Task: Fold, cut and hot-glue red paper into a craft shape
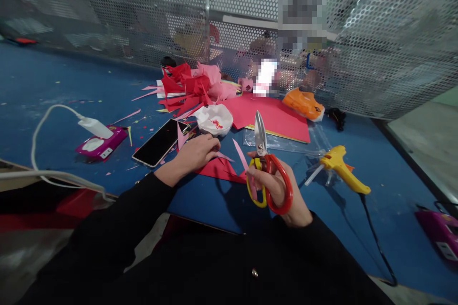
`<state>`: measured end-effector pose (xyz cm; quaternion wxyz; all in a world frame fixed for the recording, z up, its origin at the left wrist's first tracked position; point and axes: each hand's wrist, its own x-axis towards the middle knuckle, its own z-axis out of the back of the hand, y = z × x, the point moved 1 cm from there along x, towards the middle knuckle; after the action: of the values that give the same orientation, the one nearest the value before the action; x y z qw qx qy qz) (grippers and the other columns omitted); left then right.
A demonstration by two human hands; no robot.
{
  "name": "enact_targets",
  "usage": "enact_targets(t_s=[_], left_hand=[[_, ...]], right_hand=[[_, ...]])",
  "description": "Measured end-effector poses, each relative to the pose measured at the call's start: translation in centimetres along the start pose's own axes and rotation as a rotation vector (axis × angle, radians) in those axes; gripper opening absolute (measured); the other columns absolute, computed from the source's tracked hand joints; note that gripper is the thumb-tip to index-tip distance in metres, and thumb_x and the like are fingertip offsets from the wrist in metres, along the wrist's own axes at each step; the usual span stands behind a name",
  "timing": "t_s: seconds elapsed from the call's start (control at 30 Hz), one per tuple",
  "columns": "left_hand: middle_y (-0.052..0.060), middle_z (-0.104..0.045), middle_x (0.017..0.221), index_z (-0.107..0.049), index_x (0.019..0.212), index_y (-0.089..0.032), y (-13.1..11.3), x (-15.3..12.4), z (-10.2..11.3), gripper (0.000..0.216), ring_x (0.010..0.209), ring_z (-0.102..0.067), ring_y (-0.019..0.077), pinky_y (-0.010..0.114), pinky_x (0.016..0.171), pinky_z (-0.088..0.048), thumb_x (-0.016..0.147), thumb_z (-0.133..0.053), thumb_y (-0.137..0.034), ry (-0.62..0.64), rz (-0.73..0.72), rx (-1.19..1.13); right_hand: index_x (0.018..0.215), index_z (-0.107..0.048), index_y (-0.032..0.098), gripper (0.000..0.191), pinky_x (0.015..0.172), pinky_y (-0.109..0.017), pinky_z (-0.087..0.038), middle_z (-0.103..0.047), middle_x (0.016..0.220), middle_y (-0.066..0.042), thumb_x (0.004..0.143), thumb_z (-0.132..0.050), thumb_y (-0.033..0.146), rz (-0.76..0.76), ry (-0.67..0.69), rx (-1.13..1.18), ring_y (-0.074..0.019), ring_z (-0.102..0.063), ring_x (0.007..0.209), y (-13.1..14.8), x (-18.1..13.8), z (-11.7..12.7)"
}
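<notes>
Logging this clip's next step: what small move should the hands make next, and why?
Probably bring the scissors in the right hand down to the red paper under the left hand: the blades point up, shut and off the paper, while the left hand already pins it to the table.

Blue table [53,81], perforated metal screen [375,47]

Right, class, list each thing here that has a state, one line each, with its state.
scissors: blades shut, pointing up, held in right hand
left hand: fingers curled, resting on red paper piece
phone: screen dark, lying flat
glue gun: lying on its side, cord attached
white plug: lying on pink box
</notes>
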<state>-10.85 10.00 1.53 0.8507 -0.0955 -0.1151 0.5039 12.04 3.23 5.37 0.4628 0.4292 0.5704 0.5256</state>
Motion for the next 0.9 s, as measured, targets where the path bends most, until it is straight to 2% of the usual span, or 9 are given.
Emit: enact_targets(t_s=[0.27,0.43,0.53,0.63,0.73,0.77,0.8,0.83,0.9], left_hand=[[0.006,-0.062,0.085,-0.062,0.076,-0.019,-0.9,-0.5,0.7,0.009,0.086,-0.056,0.0222,0.036,0.082,-0.042,0.084,-0.057,-0.021,-0.017,0.075,-0.056],[0.001,-0.066,0.07,-0.064,0.073,-0.022,0.3,-2.2,3.7,0.015,0.065,-0.057,0.0183,0.028,0.06,-0.037,0.083,-0.057,-0.031,-0.072,0.247,-0.117],[0.003,-0.066,0.068,-0.064,0.076,-0.022,2.4,-2.7,5.5,0.018,0.062,-0.057,0.0195,0.029,0.056,-0.034,0.085,-0.054,-0.034,-0.249,0.462,-0.077],[0.008,-0.066,0.074,-0.062,0.074,-0.022,3.1,-2.5,6.4,0.015,0.073,-0.059,0.0256,0.033,0.062,-0.037,0.084,-0.056,-0.031,-0.41,0.612,0.007],[0.015,-0.068,0.106,-0.066,0.095,-0.019,1.1,-2.3,6.1,0.017,0.102,-0.059,0.0326,0.038,0.08,-0.042,0.086,-0.058,-0.031,-0.545,0.597,0.056],[0.014,-0.068,0.11,-0.068,0.098,-0.02,-0.1,-2.4,5.8,0.02,0.106,-0.059,0.0314,0.039,0.086,-0.042,0.09,-0.053,-0.031,-0.646,0.552,0.041],[0.011,-0.07,0.106,-0.069,0.095,-0.021,-1.3,-2.5,5.4,0.02,0.102,-0.061,0.0283,0.038,0.088,-0.043,0.091,-0.053,-0.031,-0.681,0.496,-0.042],[0.007,-0.072,0.097,-0.07,0.088,-0.022,-2.4,-2.6,4.9,0.018,0.093,-0.063,0.025,0.035,0.086,-0.044,0.09,-0.056,-0.033,-0.663,0.458,-0.185],[0.004,-0.074,0.084,-0.074,0.084,-0.022,-4.4,-2.6,3.8,0.018,0.081,-0.066,0.0219,0.032,0.079,-0.048,0.085,-0.065,-0.038,-0.459,0.422,-0.627]], right_hand=[[0.104,-0.059,0.02,0.027,0.054,-0.031,-0.043,-0.059,0.054,0.006,0.08,-0.068,0.029,0.005,-0.001,-0.03,-0.0151,-0.055,0.046,0.2,0.0,-0.1],[0.106,-0.059,0.02,0.029,0.055,-0.032,-0.042,-0.059,0.056,0.006,0.08,-0.068,0.029,-0.015,-0.004,-0.002,-0.0148,-0.054,0.046,0.2,0.0,-0.2],[0.107,-0.06,0.019,0.033,0.056,-0.032,-0.043,-0.059,0.057,0.006,0.078,-0.07,0.032,-0.035,-0.023,-0.007,-0.015,-0.055,0.047,0.0,0.0,-0.2],[0.107,-0.059,0.019,0.036,0.052,-0.032,-0.043,-0.059,0.055,0.006,0.078,-0.072,0.036,-0.048,-0.002,0.004,-0.0155,-0.054,0.045,-0.2,0.1,-0.3],[0.106,-0.059,0.019,0.035,0.052,-0.031,-0.043,-0.058,0.054,0.006,0.078,-0.072,0.036,-0.043,0.001,-0.004,-0.0154,-0.054,0.046,-0.2,0.1,-0.5],[0.106,-0.059,0.019,0.034,0.052,-0.031,-0.043,-0.058,0.054,0.006,0.078,-0.072,0.035,-0.04,0.0,-0.003,-0.015,-0.054,0.046,-0.2,0.1,-0.5],[0.106,-0.059,0.019,0.035,0.052,-0.03,-0.043,-0.059,0.055,0.006,0.078,-0.072,0.035,-0.037,-0.001,0.001,-0.0145,-0.053,0.047,-0.2,0.1,-0.5],[0.106,-0.059,0.019,0.035,0.052,-0.03,-0.043,-0.06,0.057,0.006,0.078,-0.072,0.035,-0.035,-0.001,0.006,-0.0141,-0.053,0.047,-0.2,0.1,-0.6],[0.106,-0.059,0.019,0.037,0.05,-0.03,-0.044,-0.06,0.058,0.005,0.076,-0.072,0.036,-0.031,-0.009,0.003,-0.0136,-0.053,0.047,-0.4,0.2,-0.7]])
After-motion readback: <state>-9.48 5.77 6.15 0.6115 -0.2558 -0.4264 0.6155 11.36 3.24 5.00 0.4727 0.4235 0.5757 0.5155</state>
